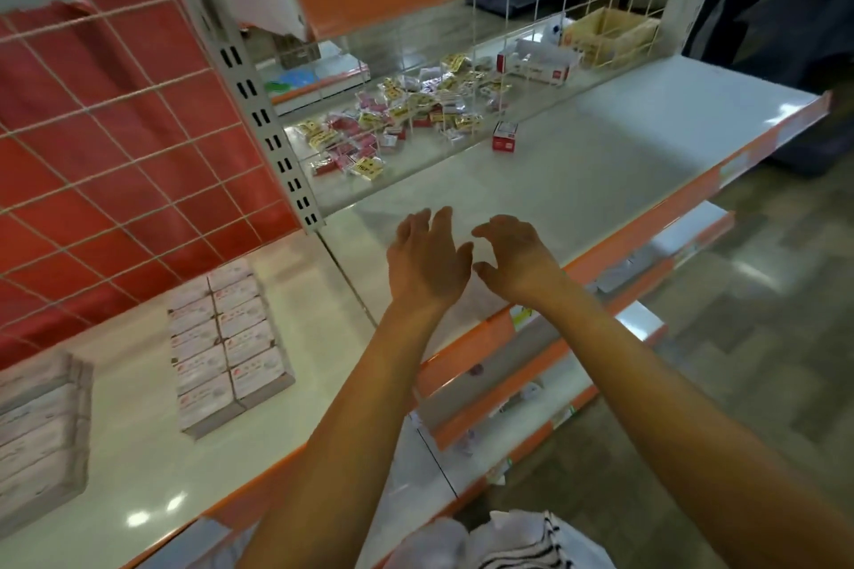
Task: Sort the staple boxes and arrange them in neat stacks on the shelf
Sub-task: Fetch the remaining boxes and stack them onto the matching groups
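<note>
Orange-edged shelf (pixel 600 180): loose staple boxes (pixel 397 116) are heaped at upper centre, unsorted. Left hand (pixel 427 263) and right hand (pixel 517 261) hover mid-frame, fingers spread, nothing held. Gathering seems next; a forward reach is called for.

bare forearms (pixel 647 383), striped white garment (pixel 517 541)

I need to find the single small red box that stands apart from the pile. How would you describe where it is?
Start at the white shelf under the orange panel, ahead of both hands. A loose pile of small packets lies at its back by the wire grid. The lone red box stands just right of that pile, upright and by itself on bare shelf.
</note>
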Demonstrator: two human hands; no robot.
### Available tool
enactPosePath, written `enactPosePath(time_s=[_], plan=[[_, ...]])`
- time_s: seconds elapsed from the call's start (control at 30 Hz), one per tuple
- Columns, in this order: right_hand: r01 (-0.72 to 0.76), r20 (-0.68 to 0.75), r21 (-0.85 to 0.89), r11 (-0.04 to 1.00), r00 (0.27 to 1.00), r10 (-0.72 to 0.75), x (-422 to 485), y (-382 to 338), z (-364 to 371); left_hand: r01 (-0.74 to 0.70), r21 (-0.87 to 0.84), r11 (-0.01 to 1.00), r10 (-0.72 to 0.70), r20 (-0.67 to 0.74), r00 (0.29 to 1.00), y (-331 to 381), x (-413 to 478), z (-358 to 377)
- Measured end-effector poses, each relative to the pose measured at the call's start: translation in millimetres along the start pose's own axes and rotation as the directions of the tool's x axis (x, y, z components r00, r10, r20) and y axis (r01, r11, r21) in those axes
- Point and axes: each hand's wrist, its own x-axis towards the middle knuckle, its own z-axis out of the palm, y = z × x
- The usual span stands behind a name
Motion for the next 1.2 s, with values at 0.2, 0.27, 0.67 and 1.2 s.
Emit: enactPosePath(time_s=[0.2, 0.27, 0.67, 1.2], plan=[[-0.096, 0.03, -0.008, 0.995, 0.995, 0.097, 14, 15, 2, -0.056, 0.044, 0.997, 0.053, 0.055, 0.997, -1, 19, 6], [-0.123, 0.029, -0.005, 0.992, 0.992, 0.123, 20, 24, 4, -0.073, 0.055, 0.996, 0.069, 0.066, 0.995, 0, 21, 9], [-0.009, 0.039, 0.059, 0.998, 0.999, 0.006, 80, 83, -6, 0.016, 0.085, 0.996, -0.021, 0.055, 0.998, 48, 77, 42], [0.057, 0.066, 0.05, 0.997, 0.996, -0.061, 176, 143, -37, 0.294, 0.081, 0.952, -0.294, -0.01, 0.956, 89, 118, 74]])
